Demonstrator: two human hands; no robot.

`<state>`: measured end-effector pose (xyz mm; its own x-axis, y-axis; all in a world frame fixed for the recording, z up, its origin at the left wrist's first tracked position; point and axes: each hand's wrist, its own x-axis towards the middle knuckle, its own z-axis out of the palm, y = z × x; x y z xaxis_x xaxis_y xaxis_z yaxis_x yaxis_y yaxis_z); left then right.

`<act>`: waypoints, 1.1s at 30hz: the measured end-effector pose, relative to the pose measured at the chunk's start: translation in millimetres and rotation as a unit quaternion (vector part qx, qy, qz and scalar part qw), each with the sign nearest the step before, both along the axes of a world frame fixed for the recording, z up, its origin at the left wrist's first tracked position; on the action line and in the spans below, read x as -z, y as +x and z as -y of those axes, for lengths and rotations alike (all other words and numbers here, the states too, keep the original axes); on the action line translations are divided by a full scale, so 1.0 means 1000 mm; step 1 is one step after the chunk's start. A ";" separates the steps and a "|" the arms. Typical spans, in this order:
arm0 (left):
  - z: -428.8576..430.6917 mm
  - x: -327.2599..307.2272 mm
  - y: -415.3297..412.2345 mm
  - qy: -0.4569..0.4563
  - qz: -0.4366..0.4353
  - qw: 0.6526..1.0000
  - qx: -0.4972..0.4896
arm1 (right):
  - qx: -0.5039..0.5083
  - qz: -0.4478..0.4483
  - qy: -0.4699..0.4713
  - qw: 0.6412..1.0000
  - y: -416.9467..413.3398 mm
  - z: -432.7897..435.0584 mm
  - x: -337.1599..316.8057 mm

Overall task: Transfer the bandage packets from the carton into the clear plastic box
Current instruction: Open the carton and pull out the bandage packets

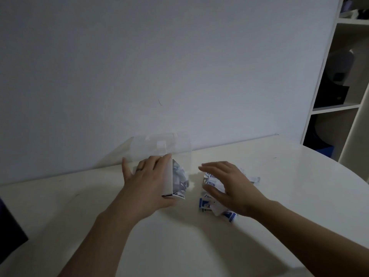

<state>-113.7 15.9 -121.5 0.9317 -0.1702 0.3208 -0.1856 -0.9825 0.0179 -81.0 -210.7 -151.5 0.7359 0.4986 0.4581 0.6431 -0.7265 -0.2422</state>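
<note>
My left hand [146, 176] grips a white carton [168, 176], tilted on its side with its open mouth facing right; packets show inside the mouth. Right behind it stands the clear plastic box [159, 144], its lid flap hanging open to the left. Several white-and-blue bandage packets [207, 202] lie in a loose pile on the table to the right of the carton. My right hand [229, 184] hovers over that pile, fingers spread and curved, covering part of it. Whether it touches any packet I cannot tell.
The white table [179, 246] has a rounded edge at the right. A grey wall runs behind it. An open white shelf unit [339, 108] with dark items stands at the far right. A dark object [10, 232] sits at the left edge.
</note>
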 end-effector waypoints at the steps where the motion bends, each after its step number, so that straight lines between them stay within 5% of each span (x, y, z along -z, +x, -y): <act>1: 0.002 0.000 0.000 -0.006 0.008 1.000 0.008 | -0.006 0.004 0.024 1.000 -0.003 -0.007 -0.008; 15: 0.018 0.004 0.002 0.055 0.201 0.972 0.105 | -0.034 -0.068 -0.038 0.996 -0.014 -0.039 -0.044; 20: 0.025 0.011 0.001 0.055 0.179 0.976 0.112 | -0.008 -0.048 -0.107 0.993 -0.016 -0.045 -0.037; 27: 0.032 0.007 -0.006 0.055 0.057 0.994 0.071 | -0.027 -0.043 -0.075 0.996 -0.010 -0.043 -0.014; 33: 0.016 0.009 0.000 0.035 0.035 0.999 0.013 | 0.003 -0.119 0.063 0.991 -0.001 -0.019 -0.017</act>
